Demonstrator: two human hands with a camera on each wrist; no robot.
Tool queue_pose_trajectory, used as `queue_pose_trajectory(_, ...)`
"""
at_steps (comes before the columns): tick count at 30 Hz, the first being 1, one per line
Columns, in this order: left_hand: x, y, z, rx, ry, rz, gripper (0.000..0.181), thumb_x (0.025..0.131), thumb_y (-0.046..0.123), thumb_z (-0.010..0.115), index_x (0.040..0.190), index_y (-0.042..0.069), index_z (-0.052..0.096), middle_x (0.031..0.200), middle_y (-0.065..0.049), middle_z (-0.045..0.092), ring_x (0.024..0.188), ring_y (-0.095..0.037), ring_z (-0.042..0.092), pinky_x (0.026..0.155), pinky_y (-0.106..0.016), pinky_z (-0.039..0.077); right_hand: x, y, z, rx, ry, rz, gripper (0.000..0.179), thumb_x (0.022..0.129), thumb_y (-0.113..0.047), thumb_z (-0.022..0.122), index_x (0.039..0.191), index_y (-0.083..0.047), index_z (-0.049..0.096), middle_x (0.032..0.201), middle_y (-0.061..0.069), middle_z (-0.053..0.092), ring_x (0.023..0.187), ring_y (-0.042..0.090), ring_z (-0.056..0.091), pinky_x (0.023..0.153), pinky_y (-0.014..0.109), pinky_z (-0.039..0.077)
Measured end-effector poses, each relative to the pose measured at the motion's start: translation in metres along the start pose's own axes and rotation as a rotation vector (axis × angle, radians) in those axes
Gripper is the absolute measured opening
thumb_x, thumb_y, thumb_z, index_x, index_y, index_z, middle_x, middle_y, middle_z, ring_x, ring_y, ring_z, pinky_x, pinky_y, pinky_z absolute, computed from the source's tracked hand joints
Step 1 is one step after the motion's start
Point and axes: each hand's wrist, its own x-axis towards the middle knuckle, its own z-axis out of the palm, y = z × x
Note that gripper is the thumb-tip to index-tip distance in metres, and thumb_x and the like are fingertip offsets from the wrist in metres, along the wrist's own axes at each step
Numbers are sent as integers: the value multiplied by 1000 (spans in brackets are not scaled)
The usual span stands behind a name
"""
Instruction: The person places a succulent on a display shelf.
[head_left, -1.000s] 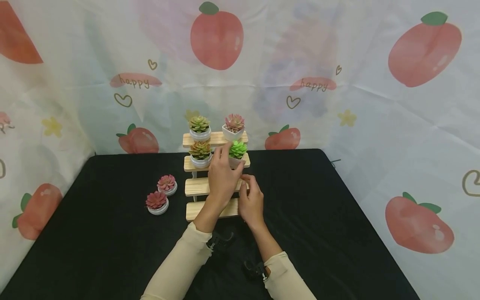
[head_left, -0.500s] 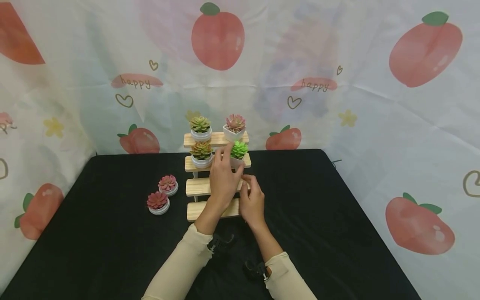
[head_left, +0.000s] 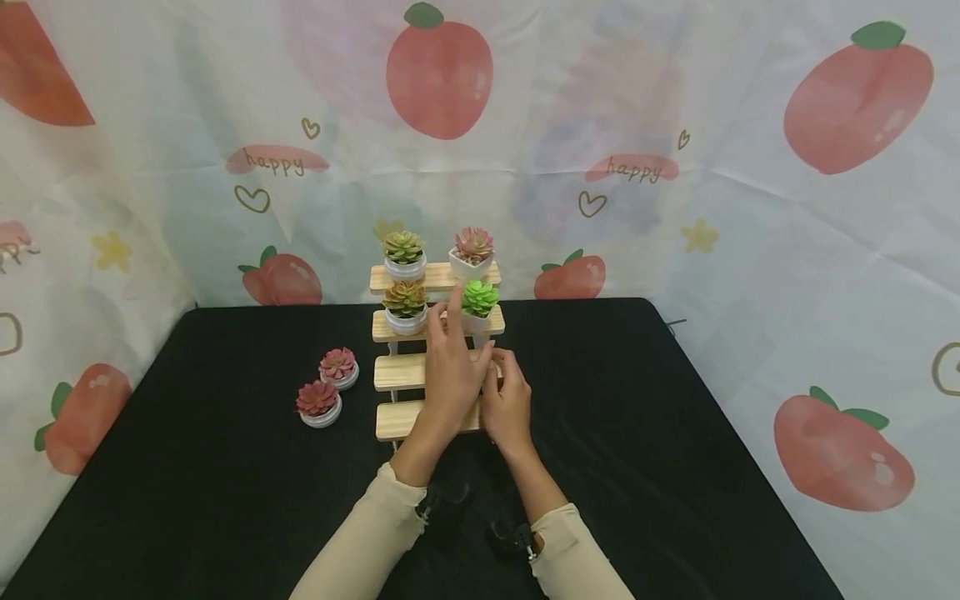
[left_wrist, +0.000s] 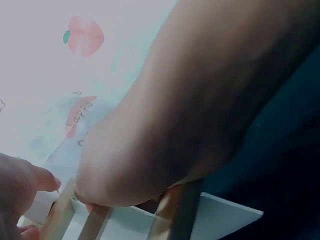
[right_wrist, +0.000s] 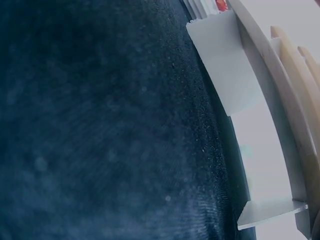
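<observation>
A tiered wooden plant stand (head_left: pixel 397 372) with white supports stands on the black table. My left hand (head_left: pixel 452 367) lies in front of its right half, index finger extended upward beside a bright green succulent (head_left: pixel 480 297) in a white pot. The thumb is apart from that pot, lower down. At the stand's right end my right hand (head_left: pixel 507 408) holds the edge with curled fingers; the exact contact is partly hidden. In the left wrist view the right hand (left_wrist: pixel 135 165) looms large against the slats, with the left hand (left_wrist: pixel 20 185) at lower left.
Other potted succulents on the stand are an orange-green one (head_left: pixel 405 300), a pale green one (head_left: pixel 403 247) and a pink one (head_left: pixel 473 244). Left of the stand sit two reddish succulents (head_left: pixel 318 400) (head_left: pixel 338 365). A printed curtain (head_left: pixel 525 100) hangs behind the black table (head_left: pixel 637 433).
My left hand has drawn down slightly, its thumb leaving the green succulent's pot, which shows more now. The right hand stays at the stand's right end. The head view has shifted slightly.
</observation>
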Motion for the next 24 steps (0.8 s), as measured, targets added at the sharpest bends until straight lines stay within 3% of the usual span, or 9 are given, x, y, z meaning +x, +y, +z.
queue_pose_trajectory(9, -16, -2, -11, 24, 3, 30, 95, 86, 9, 85, 159, 13, 25, 137, -19, 41, 122, -32, 48, 98, -46, 47, 0, 0, 2, -8, -11, 17, 31, 112, -34, 47, 123, -11, 64, 117, 9, 68, 76, 23, 66, 69, 45, 54)
queue_pose_trajectory(16, -19, -4, -16, 82, -1, 49, 73, 86, 11, 86, 146, 2, 45, 130, -19, 48, 119, -33, 53, 96, -47, 50, 1, 1, 2, -10, -10, 14, 23, 110, -21, 49, 123, -11, 65, 125, 6, 68, 101, 25, 67, 79, 48, 54)
queue_pose_trajectory(24, -24, -19, -26, 189, -53, 115, 46, 85, 13, 87, 123, 2, 64, 115, -14, 59, 104, -32, 61, 89, -46, 53, 1, 1, 2, -9, 7, 6, 23, 108, -17, 51, 124, -11, 66, 120, 7, 69, 70, 20, 57, 66, 41, 50)
